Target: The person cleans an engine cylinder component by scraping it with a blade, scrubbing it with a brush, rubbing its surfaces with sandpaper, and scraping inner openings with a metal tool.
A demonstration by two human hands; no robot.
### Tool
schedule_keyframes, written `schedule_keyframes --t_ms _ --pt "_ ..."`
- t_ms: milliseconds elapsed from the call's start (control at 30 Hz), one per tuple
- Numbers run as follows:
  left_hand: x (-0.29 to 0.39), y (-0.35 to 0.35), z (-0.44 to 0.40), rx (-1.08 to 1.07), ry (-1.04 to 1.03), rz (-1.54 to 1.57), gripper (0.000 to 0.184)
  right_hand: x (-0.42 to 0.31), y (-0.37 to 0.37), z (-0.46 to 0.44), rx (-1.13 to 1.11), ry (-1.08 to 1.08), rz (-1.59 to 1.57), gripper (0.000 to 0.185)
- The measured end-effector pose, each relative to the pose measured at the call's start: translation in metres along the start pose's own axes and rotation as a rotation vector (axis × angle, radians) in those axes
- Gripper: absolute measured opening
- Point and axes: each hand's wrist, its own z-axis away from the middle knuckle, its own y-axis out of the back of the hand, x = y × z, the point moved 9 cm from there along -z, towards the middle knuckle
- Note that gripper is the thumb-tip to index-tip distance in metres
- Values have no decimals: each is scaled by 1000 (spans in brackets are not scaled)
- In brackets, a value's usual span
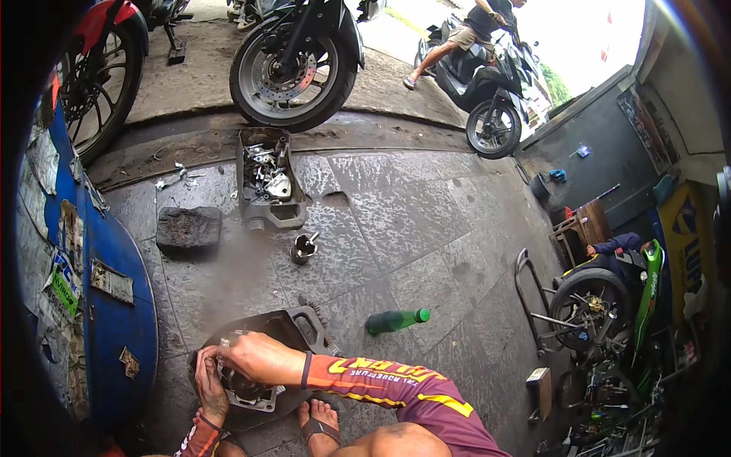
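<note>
Both hands are together over a dark tray [293, 324] on the tiled floor. My left hand [211, 385] is curled against the left side of a metal engine part [247, 388]. My right hand [255, 356] reaches across from the right, its fingers bent over the top of that part. What the right fingertips hold is too small and blurred to name. A pale flat metal flange [265, 401] shows under the part, inside the tray.
A second tray [293, 215] of metal parts, a dark block [189, 230], a metal cylinder [303, 249] and a green bottle [396, 321] are on the floor. A blue drum [126, 327] stands left. Motorcycles and two people are farther off.
</note>
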Motion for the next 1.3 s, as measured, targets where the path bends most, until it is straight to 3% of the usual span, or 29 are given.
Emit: schedule_keyframes --t_ms 33,100,200,267,367,467,500,600,1000,1100,1200,1300 --pt "-19 -1 3 27 81 85 57 8 8 -3 -36 -69 -50 19" --pt "-16 -1 2 26 34 45 56 18 11 -2 -65 -150 -92 19" --pt "-10 1 2 22 21 12 56 1 -5 -2 12 -23 -5 19" --pt "-18 -2 4 4 56 11 57 6 -11 -3 -8 -18 13 19" --pt "-24 1 2 35 22 63 58 8 22 -1 169 -43 -107 21" --pt "-17 1 3 -7 63 45 58 -1 -4 -1 110 66 -39 21" --pt "-32 1 3 5 48 108 59 3 -2 -1 21 -6 -128 18" --pt "-21 -1 2 40 17 124 60 11 17 4 66 -93 -131 18" --pt "-12 0 2 20 30 5 61 10 10 12 52 -84 -146 19" --pt "-3 1 1 16 19 -41 62 13 32 14 161 -106 -137 22" --pt "0 3 0 22 34 -49 63 10 23 21 74 -94 -179 23" --pt "0 1 1 15 38 -31 62 7 27 27 193 -23 -192 26"
